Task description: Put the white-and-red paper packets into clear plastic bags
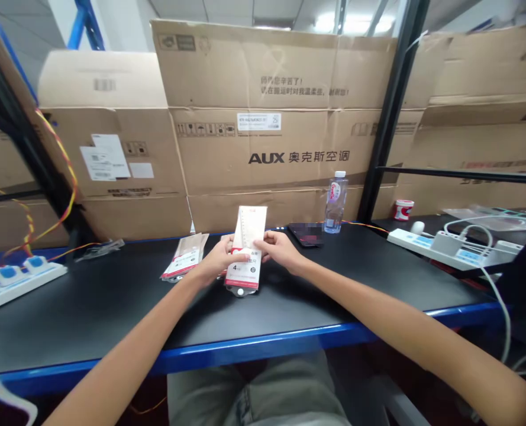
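Note:
A clear packet of rulers (pixel 244 277) with a red-and-white label is held upright above the table, snap button at the bottom. Pale rulers with scale marks (pixel 250 225) stand up out of its top part. My left hand (pixel 218 260) grips the packet's left side, thumb across the front. At the right edge, my right hand (pixel 283 249) pinches the packet or the rulers; I cannot tell which. Further left, similar ruler packets (pixel 185 257) lie overlapping on the black table (pixel 129 302). Something reddish behind my left hand is mostly hidden.
Behind the table stand large cardboard boxes (pixel 289 71). A water bottle (pixel 335 204) and a dark flat item (pixel 306 234) are at the back right. Power strips (pixel 440 248) with cables lie right, and another power strip (pixel 27 281) left. The blue table edge (pixel 263 346) runs in front.

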The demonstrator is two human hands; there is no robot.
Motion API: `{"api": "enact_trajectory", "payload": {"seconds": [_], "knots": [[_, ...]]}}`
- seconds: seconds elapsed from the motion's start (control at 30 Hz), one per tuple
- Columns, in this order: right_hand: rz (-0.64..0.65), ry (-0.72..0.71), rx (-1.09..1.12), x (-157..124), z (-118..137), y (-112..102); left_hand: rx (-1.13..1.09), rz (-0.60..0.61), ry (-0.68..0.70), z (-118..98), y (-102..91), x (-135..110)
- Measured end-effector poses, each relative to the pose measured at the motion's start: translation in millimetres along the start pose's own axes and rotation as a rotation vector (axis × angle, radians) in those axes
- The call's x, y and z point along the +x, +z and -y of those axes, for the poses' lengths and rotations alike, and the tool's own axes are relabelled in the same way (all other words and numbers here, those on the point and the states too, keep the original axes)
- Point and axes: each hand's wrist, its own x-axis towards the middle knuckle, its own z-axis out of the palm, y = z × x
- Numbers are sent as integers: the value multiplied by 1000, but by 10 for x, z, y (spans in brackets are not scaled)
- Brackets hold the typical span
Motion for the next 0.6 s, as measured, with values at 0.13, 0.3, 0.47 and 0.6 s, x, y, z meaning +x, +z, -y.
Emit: {"api": "enact_trajectory", "payload": {"seconds": [0.13,0.3,0.47,0.6], "knots": [[-9,27,-162,53,-59,-81,24,-167,4,1,-74,73],[-85,-222,-790,126,-89,-352,76,-389,12,-139,-474,78],[47,-115,-1117,165,-138,-553,386,-522,-104,-95,-1072,53],[60,-46,-1114,189,-179,-585,930,-539,-298,34,-1376,105]]}}
